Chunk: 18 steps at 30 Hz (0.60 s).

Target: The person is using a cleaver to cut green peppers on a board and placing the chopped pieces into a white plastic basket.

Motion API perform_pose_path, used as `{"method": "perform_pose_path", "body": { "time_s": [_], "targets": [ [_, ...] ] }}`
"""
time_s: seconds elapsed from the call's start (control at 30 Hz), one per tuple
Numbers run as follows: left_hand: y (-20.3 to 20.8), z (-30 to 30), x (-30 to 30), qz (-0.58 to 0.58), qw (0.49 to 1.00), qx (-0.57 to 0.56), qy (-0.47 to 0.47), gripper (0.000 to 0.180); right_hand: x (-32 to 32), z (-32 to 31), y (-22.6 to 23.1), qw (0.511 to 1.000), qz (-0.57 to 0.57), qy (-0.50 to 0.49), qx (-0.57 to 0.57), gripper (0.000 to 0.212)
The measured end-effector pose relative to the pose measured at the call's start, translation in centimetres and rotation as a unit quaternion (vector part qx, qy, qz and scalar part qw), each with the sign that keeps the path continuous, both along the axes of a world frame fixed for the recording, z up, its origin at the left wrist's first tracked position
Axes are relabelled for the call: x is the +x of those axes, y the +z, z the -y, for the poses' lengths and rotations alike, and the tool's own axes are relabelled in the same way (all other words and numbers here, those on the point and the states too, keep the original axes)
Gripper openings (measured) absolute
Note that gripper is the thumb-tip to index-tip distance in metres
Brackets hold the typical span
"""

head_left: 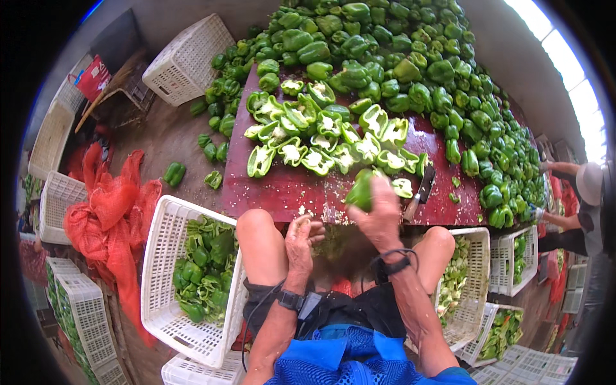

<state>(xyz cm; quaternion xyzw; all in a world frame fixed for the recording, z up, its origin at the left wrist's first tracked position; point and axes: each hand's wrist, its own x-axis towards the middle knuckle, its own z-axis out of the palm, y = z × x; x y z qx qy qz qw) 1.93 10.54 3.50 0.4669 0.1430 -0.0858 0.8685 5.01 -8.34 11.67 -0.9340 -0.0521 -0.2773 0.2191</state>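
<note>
Pepper halves [321,144] lie cut side up across the dark red table [282,189] ahead of me, pale cores showing, and behind them whole green peppers [398,58] are heaped all the way to the far edge. My right hand [380,212] is raised over the near edge of the table, fingers wrapped around a green pepper piece [360,191] that sticks out to the left of my knuckles; the grip is closed on it. My left hand [301,240] hangs lower, between my knees and just below the table edge, fingers curled loosely inward; bits of pale core seem to sit against the fingertips, though I cannot tell whether they are truly pinched there. A knife [420,191] with a dark blade rests on the table just right of my right hand, not touched by either hand. Small white seeds and scraps dot the table edge near my hands

Beside my left knee stands a white plastic crate [157,256] holding cleaned green pepper pieces. Beside my right knee another white crate [478,256] holds paler trimmings. Red mesh sacks [109,218] are piled on the floor to the left, with more white crates stacked around them. At the far right a second person's arm [561,221] reaches toward the pepper heap
</note>
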Motion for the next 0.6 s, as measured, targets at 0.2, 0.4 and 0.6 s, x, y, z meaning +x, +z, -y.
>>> {"method": "perform_pose_path", "body": {
  "time_s": [0.2, 0.4, 0.6],
  "targets": [
    [-0.2, 1.3, -0.6, -0.005, 0.995, -0.019, -0.099, 0.035, 1.7, 2.3, -4.7, 0.984, -0.176, 0.006, 0.023, 0.085],
    [0.3, 1.4, -0.4, -0.030, 0.984, -0.126, -0.119, 0.048, -1.4, 1.9, -2.4, 0.572, -0.347, 0.214, 0.712, 0.050],
    [1.8, 2.4, -1.0, -0.085, 0.899, -0.400, -0.158, 0.055, -5.0, 1.8, -10.4, 0.779, -0.308, 0.108, 0.535, 0.020]
  ]
}}
